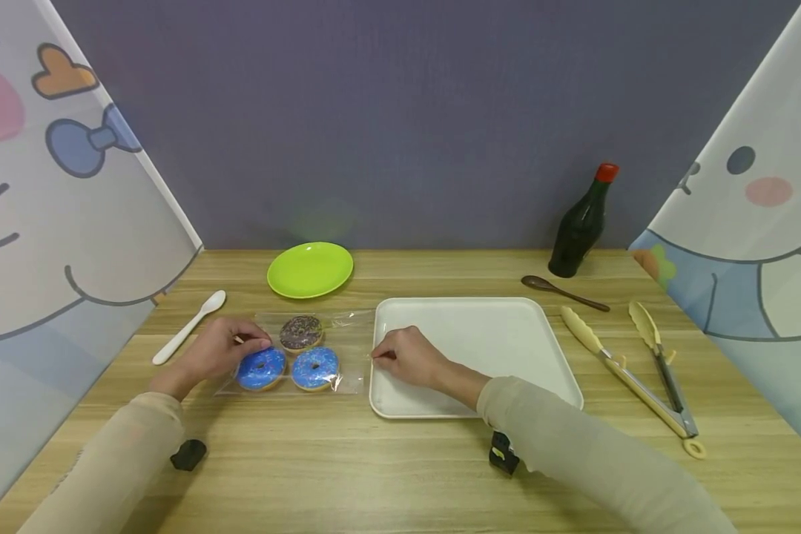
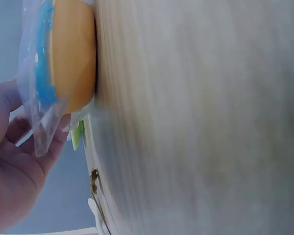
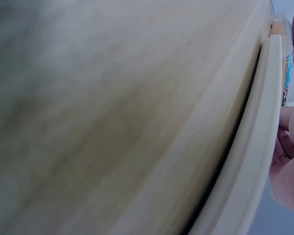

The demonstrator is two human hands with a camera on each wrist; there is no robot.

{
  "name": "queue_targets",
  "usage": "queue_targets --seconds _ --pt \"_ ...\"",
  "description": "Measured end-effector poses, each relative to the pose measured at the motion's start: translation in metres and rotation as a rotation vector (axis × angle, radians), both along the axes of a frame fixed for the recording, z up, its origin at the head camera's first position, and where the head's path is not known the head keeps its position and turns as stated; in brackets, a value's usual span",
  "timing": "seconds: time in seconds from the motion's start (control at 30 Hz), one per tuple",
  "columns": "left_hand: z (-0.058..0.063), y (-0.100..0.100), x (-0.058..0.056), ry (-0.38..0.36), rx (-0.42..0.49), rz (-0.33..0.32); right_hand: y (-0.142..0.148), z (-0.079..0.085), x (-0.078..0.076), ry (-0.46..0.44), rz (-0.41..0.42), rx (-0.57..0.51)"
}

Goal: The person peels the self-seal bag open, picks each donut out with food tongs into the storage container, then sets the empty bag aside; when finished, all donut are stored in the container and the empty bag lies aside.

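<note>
A clear plastic bag [image 1: 350,337] lies flat on the table, with two blue-iced doughnuts [image 1: 315,368] and a chocolate one with sprinkles [image 1: 301,333] inside. At its left end my left hand [image 1: 223,347] pinches the film beside the left blue doughnut. The left wrist view has that hand [image 2: 19,166] close up, thumb and fingers about the crinkled bag [image 2: 43,127] near the doughnut's tan side [image 2: 74,58]. My right hand [image 1: 414,357] pinches the bag's right edge, over the left rim of a white tray [image 1: 467,411].
A green plate [image 1: 310,270] sits behind the bag, and a white spoon [image 1: 190,326] left of it. Right of the tray are a brown spoon [image 1: 564,292], a dark bottle [image 1: 579,226] with a red cap, and spread cream tongs [image 1: 641,393].
</note>
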State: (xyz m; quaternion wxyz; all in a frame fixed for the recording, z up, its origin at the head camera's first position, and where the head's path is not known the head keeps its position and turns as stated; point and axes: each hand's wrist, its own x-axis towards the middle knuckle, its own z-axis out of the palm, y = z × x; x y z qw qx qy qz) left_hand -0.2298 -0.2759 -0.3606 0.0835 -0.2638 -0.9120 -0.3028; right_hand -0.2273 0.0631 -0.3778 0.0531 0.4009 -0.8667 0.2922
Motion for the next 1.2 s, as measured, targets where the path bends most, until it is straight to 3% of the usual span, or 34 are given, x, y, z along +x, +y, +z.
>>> queue_targets --seconds 0.4,0.67,0.83,1.03,1.2 --pt "-0.004 -0.005 0.001 -0.027 0.034 0.051 0.022 0.005 0.006 0.037 -0.03 -0.052" --pt "0.0 -0.008 0.002 -0.062 0.07 0.074 0.087 0.008 0.024 0.051 -0.065 -0.143" --pt "0.002 -0.01 0.004 -0.051 0.075 0.064 0.143 0.006 0.041 0.146 -0.115 -0.181" --pt "0.001 -0.011 0.001 -0.049 0.077 0.049 0.209 0.016 0.065 0.28 -0.242 -0.168" --pt "-0.002 -0.013 0.0 -0.064 0.088 0.053 0.253 0.022 0.081 0.338 -0.456 -0.054"
